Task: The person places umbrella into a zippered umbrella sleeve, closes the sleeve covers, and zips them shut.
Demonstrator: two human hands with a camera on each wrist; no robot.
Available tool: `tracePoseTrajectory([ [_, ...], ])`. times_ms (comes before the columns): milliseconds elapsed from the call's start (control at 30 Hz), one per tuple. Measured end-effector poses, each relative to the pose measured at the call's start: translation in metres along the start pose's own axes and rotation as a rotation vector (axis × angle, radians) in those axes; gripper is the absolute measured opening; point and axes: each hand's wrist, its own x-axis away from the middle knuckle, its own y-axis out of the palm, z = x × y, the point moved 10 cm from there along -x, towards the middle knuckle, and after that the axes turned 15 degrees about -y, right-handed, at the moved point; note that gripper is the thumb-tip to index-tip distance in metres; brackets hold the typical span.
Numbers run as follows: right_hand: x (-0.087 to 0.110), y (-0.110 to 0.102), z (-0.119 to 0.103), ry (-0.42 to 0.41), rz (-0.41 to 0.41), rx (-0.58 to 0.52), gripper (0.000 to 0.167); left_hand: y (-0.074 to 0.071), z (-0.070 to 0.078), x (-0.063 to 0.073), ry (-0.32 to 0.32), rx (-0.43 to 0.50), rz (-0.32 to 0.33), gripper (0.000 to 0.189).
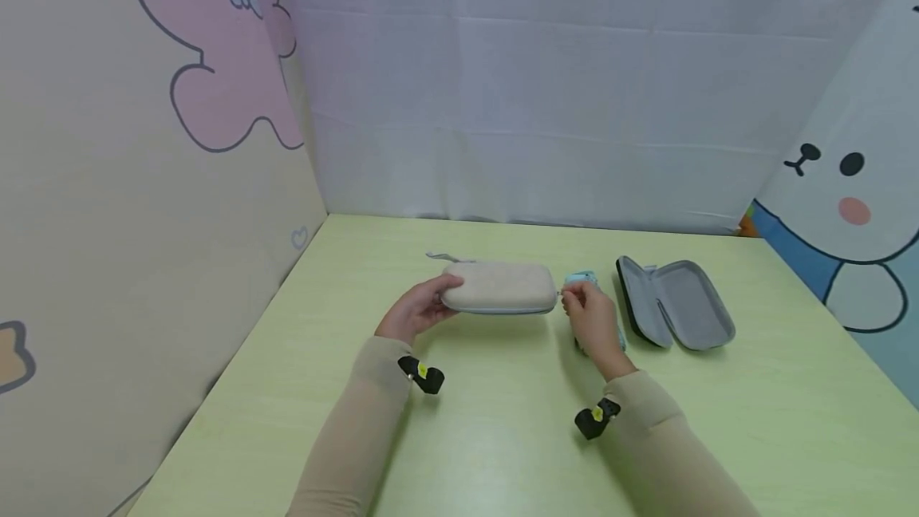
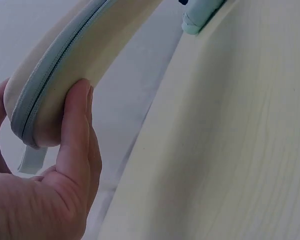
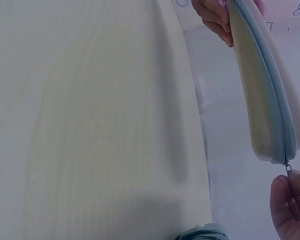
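Observation:
A cream zip case (image 1: 502, 287), rounded and oblong, is held up above the table. My left hand (image 1: 414, 309) grips its left end, thumb on one face and fingers on the other in the left wrist view. Along the edge runs a grey-blue zipper (image 2: 50, 75), its teeth meeting over the length that shows. At the case's right end my right hand (image 1: 594, 325) pinches the small metal zipper pull (image 3: 288, 168) between thumb and finger. A pale fabric strap (image 2: 33, 159) hangs from the end by my left hand.
Partly hidden behind my right hand lies a light teal item (image 1: 580, 277) on the table (image 1: 488, 437). To its right an unfolded grey-lined case (image 1: 695, 305) lies open. A white curtain (image 1: 531, 118) hangs behind the table, and a wall (image 1: 158, 222) borders its left side.

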Motion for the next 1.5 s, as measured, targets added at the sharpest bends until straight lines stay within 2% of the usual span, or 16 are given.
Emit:
tracePoseTrajectory([
  [233, 0.002, 0.001, 0.002, 0.017, 0.003, 0.010, 0.010, 0.001, -0.004, -0.002, 0.017, 0.074, -0.011, 0.056],
  [533, 0.004, 0.004, 0.002, 0.080, -0.025, -0.014, 0.010, -0.003, -0.004, -0.005, 0.041, 0.159, 0.060, 0.053],
  [800, 0.004, 0.005, -0.001, 0.048, -0.013, 0.009, 0.007, -0.006, -0.007, -0.009, 0.034, 0.195, 0.089, 0.053],
  [1033, 0.007, 0.009, -0.003, 0.072, -0.028, -0.016, 0.007, -0.008, -0.007, -0.008, 0.024, 0.221, 0.130, 0.054],
  [1500, 0.011, 0.011, -0.009, 0.053, -0.004, -0.030, 0.007, -0.006, -0.009, -0.007, 0.024, 0.264, 0.138, 0.054],
])
